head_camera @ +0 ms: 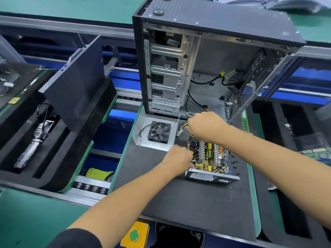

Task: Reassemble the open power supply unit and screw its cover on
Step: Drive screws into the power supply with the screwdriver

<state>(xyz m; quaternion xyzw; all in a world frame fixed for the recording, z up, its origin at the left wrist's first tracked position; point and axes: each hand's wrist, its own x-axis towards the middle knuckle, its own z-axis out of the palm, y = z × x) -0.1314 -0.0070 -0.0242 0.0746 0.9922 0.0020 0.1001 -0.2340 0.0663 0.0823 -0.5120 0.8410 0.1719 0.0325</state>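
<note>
The open power supply unit (208,158) lies on the black mat, its circuit board bare and its perforated end plate (211,177) facing me. My left hand (179,158) grips the unit's left side. My right hand (206,126) holds the bundle of coloured wires (182,127) at the unit's far end. The grey metal cover (143,128), with a black fan (159,131) fixed in it, lies open side up just left of the unit. Several small black screws (233,161) are scattered to the right of the unit.
An empty computer case (206,65) stands open behind the unit, loose cables inside it. A black side panel (77,83) leans on a foam tray at the left. A circuit board (317,154) lies at the right. A yellow box with a green button (134,235) sits at the near edge.
</note>
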